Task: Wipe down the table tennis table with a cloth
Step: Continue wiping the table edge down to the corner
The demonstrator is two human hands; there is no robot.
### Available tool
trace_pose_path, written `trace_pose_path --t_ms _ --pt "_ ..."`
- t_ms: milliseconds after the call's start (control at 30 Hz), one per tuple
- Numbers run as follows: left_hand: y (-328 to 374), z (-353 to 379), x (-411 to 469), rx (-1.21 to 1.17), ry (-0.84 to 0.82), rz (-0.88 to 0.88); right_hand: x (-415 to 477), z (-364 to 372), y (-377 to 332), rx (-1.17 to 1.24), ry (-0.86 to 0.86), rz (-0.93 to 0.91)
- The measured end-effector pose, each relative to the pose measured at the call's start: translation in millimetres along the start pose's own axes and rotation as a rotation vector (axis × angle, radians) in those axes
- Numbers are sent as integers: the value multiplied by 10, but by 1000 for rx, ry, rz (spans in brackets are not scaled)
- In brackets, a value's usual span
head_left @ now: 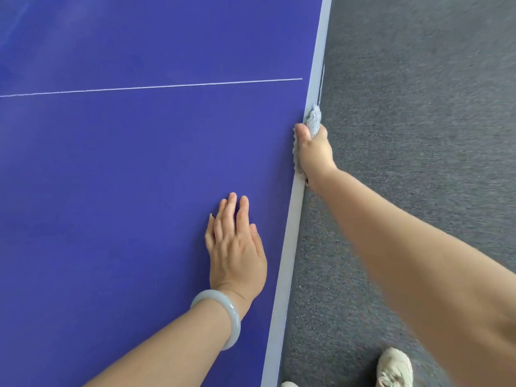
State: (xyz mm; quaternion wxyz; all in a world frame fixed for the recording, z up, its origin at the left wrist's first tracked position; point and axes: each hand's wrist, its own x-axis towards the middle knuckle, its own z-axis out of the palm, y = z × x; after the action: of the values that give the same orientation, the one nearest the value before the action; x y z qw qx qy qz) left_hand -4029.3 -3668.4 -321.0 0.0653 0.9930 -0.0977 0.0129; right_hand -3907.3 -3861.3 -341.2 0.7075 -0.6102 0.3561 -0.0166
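Blue table (125, 163), right hand (312, 148) gripping cloth (314, 118) at edge

No words, labels, brands or numbers can be read anywhere in the frame. The only marking is a thin white line (150, 87) painted across the blue counter (111, 191) in the upper left, and it bears no lettering.
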Motion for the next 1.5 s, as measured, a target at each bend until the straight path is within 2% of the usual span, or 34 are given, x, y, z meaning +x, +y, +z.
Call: trace_pose_path --t_ms 133,300,433,533,700,767,800,900,967,1100,1300,1400,1500 --pt "-18 13 1 -29 2 8 -276 44 151 -7 55 -53" --pt "-58 15 1 -72 -10 25 -1888 32 1101 47 45 -206" --pt "-80 -2 22 -132 7 42 -2917 68 1611 189 -49 -13" --pt "-87 -9 22 -207 38 61 -2767 99 1621 195 -26 21" --pt "-135 -140 -45 -590 36 -32 -2050 93 1276 61 40 -5" --pt "-189 -219 -158 -667 -3 -56 -2003 70 1183 -10 66 -30" --pt "-229 -238 -287 -640 -29 -2 -2006 54 1166 -35 63 -35" --pt "-462 -241 -897 -411 -111 309 -2097 47 1149 -40 45 -23" --pt "-622 -221 -1168 -271 -97 415 -2276 71 1217 -11 56 -35" --pt "-623 -188 -1157 -213 -68 408 -3028 104 1710 12 56 -112" --pt "-626 -180 -1194 -197 -63 423 -4291 93 2365 66 -24 -41" --pt "-599 -193 -1202 -179 -54 426 -4316 57 2297 19 -42 -50" --pt "-599 -193 -1208 -159 -65 425 -3934 35 2016 156 -50 0"
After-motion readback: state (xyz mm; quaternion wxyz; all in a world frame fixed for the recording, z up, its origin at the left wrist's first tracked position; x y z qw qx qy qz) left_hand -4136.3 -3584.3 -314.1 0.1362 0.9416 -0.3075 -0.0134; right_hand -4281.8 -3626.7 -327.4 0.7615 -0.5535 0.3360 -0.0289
